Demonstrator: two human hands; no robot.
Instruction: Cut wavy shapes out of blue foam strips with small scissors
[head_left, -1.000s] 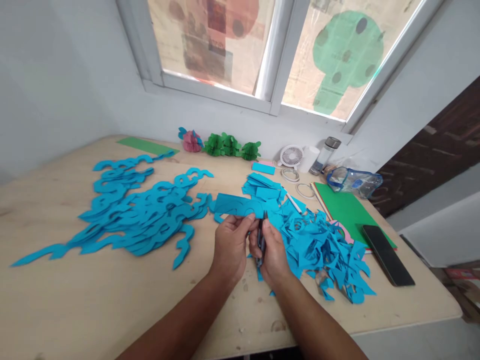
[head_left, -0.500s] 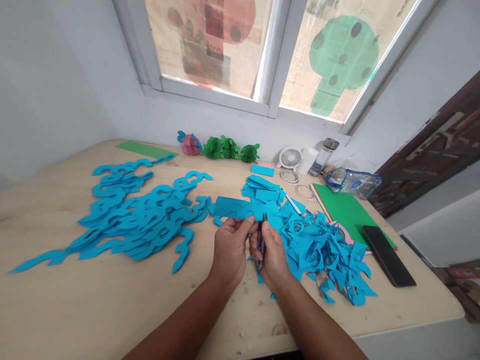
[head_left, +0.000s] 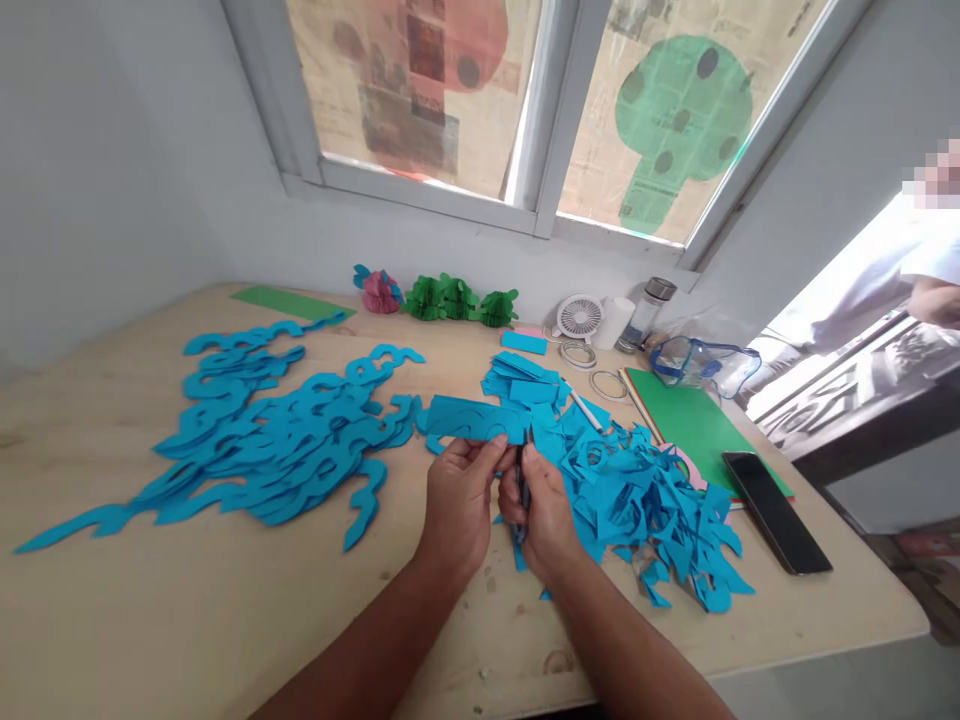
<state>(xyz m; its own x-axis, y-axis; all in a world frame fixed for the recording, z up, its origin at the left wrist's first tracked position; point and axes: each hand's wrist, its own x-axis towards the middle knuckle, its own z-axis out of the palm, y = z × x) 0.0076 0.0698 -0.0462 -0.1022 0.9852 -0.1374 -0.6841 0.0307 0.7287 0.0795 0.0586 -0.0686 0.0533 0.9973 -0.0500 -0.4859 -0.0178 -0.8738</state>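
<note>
My left hand point(head_left: 461, 505) pinches the lower edge of a folded strip of blue paper point(head_left: 465, 415) that has curved lines drawn on it. Dark scissors point(head_left: 523, 490) are gripped in my right hand point(head_left: 546, 500), their blades pointing up at the strip's right end. Left of my hands lies a spread pile of wavy blue paper cutouts point(head_left: 277, 450). On the right, a heap of blue paper scraps point(head_left: 637, 490) sits close to my right hand. Behind it are several blue paper rectangles point(head_left: 521, 375) and a white pen point(head_left: 585, 408).
Along the wall stand green paper decorations point(head_left: 450, 297), a pink one point(head_left: 381, 292), a small fan point(head_left: 580, 316) and a bottle point(head_left: 646, 312). Tape rolls point(head_left: 577, 354), green sheets point(head_left: 686, 430) and a phone point(head_left: 776, 512) lie rightward. A person point(head_left: 930, 260) is at the open doorway.
The door at the right has opened, and a person in white now shows there. My hands, the strip and the scissors have barely moved.
</note>
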